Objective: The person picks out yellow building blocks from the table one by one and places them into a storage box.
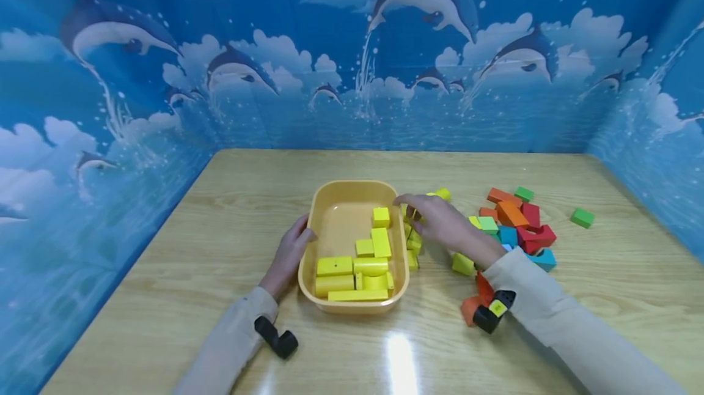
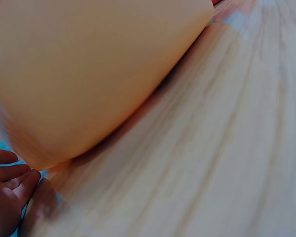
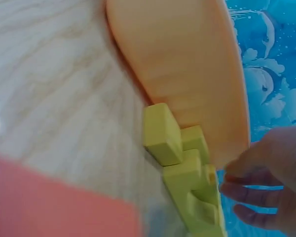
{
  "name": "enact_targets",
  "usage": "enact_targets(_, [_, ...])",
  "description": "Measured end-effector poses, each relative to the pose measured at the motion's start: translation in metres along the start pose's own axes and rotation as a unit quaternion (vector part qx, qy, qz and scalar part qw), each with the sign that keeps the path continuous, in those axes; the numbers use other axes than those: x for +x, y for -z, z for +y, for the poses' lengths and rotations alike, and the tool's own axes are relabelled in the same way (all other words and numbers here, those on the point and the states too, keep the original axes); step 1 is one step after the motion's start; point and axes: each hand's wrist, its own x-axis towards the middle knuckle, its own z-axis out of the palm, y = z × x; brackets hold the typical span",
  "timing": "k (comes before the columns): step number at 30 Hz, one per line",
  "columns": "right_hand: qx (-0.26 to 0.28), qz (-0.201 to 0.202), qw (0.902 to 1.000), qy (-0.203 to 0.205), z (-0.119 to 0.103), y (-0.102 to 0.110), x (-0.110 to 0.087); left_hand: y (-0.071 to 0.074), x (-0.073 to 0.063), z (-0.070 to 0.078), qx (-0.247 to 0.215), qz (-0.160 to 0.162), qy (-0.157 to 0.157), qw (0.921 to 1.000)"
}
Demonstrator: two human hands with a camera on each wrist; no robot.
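Note:
A light orange plastic bin (image 1: pixel 342 199) stands on the table, with several yellow blocks (image 1: pixel 357 296) inside, mostly at its near end and right side. My left hand (image 1: pixel 286 251) is at the bin's left side, thumb at the rim and straight fingers by the outer wall, as the left wrist view (image 2: pixel 7 192) also shows. Over the right rim is my right hand (image 1: pixel 440 221), fingers loosely bent, fingertips right at the edge; nothing shows between them. Beneath it, more yellow blocks (image 3: pixel 163 133) lie against the bin's outer right wall, partly hidden by the hand.
To the right lies a heap of red, orange, blue and green blocks (image 1: pixel 511 214), partly behind my right forearm. A lone green block (image 1: pixel 582 217) sits farther right. Orange-red blocks (image 1: pixel 470 309) lie under the right wrist. A dolphin-print curtain (image 1: pixel 352 77) encloses the table's back and sides.

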Motion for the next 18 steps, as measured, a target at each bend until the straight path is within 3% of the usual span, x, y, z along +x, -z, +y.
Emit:
enact_targets(7, [0.017, -0.078, 0.9958, -0.045, 0.001, 0.007, -0.018, -0.002, -0.001, -0.001, -0.005, -0.005, 0.004, 1.0])
enact_targets(13, [-0.003, -0.202, 0.9768, -0.072, 0.009, 0.025, -0.055, -0.002, -0.001, 0.001, -0.005, -0.006, -0.001, 1.0])
enact_targets(18, [-0.031, -0.219, 0.9738, -0.055, 0.013, 0.023, -0.072, 0.002, 0.0, 0.001, 0.001, -0.003, 0.004, 1.0])
